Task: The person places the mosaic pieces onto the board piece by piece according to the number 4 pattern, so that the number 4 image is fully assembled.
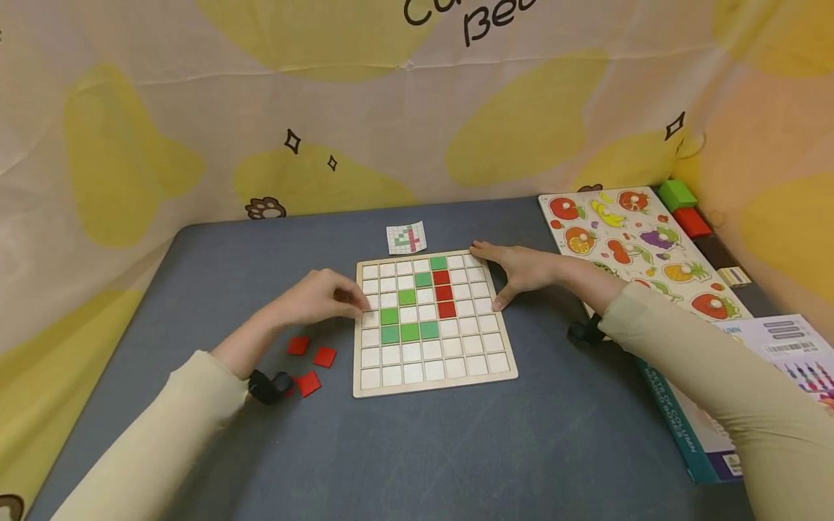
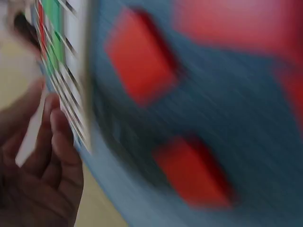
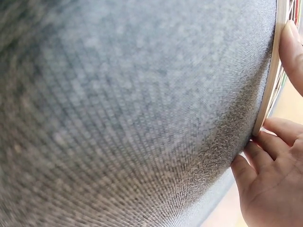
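Wooden grid board [image 1: 433, 376] lies flat on the grey table [image 1: 456, 449]; all places are taken from this board. In its cells: a run of green tiles [image 1: 408, 332] and a short column of red tiles [image 1: 444, 292], the other cells white. Left hand [image 1: 319, 298] rests at the board's left edge, fingers curled at the rim; whether they pinch anything, cannot tell. Right hand [image 1: 517, 269] lies against the board's right edge near the far corner, fingers straight, touching the frame and holding nothing. Loose red squares [image 1: 315, 359] lie left of the board, near the left wrist. Small pattern card [image 1: 406, 238] just beyond the far edge. Fruit puzzle [image 1: 635, 239] well to the right.
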`<move>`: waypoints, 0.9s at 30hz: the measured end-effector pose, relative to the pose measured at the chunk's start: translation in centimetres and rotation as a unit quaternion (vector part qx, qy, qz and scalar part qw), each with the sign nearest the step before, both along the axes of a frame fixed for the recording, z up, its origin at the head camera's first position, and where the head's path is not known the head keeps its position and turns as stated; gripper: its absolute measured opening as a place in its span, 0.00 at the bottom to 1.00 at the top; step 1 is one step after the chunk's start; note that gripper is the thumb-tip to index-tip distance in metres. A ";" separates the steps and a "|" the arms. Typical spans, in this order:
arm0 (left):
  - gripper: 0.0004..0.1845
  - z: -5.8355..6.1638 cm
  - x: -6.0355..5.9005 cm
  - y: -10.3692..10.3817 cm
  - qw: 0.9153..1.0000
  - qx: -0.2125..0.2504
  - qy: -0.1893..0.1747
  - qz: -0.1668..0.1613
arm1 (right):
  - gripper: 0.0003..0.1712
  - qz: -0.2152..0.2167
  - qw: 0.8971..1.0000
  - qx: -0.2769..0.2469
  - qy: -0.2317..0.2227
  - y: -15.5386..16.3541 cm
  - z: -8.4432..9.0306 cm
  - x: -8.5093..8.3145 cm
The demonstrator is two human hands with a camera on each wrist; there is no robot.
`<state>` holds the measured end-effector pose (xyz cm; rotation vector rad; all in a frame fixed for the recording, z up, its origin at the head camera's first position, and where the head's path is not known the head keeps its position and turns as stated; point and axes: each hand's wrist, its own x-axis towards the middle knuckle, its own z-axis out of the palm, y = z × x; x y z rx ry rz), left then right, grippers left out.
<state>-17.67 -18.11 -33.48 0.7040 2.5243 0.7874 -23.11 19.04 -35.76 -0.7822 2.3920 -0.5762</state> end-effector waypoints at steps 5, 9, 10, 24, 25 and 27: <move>0.14 -0.3 0.8 -4.9 0.997 -0.028 -0.072 -0.031 | 0.68 0.000 1.000 -0.001 -0.001 0.1 -0.1 0.1; 0.17 -0.3 1.5 -6.9 0.995 -0.041 -0.081 -0.027 | 0.68 0.000 1.000 -0.003 0.001 0.1 -0.2 0.1; 0.17 -0.3 1.6 -7.2 0.996 -0.044 -0.077 -0.023 | 0.68 0.000 1.000 -0.003 0.002 0.0 -0.1 0.1; 0.12 -0.4 1.3 -6.2 0.997 -0.065 0.011 0.047 | 0.67 0.000 1.000 -0.003 0.003 0.2 0.0 0.0; 0.11 -0.3 1.1 -5.7 0.996 -0.060 0.019 0.058 | 0.67 0.000 1.000 -0.003 0.002 0.1 0.0 0.0; 0.10 0.0 0.9 -4.6 0.995 -0.049 0.038 0.081 | 0.68 0.000 1.000 -0.003 0.001 0.1 0.0 0.0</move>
